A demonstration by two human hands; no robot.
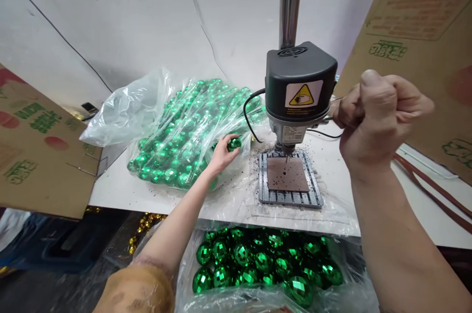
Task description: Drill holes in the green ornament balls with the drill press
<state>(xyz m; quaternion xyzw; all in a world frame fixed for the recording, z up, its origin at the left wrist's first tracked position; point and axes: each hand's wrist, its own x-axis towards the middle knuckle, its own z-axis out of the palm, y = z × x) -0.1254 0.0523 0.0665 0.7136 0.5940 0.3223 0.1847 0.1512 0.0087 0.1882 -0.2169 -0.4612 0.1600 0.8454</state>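
My left hand (223,152) has its fingers closed round a shiny green faceted ball (234,144) at the right side of a clear plastic bag (125,109). That bag lies on the table, packed with many more green balls (169,175). To the right stands a small black drill press (302,81) with a hand-warning label. Raised beside it, my right hand (383,116) is curled in a fist round the drill press's lever, most of which the fingers hide. Under the drill bit, a brown square plate (289,182) with a small hole rests on the slotted metal base (263,192).
Dark shavings lie scattered around the base on the white table (236,204). Below the table's front edge, a plastic-lined container holds several green balls (241,254). Cardboard boxes stand at left (40,155) and right (416,57). A black cable (246,111) loops beside the drill.
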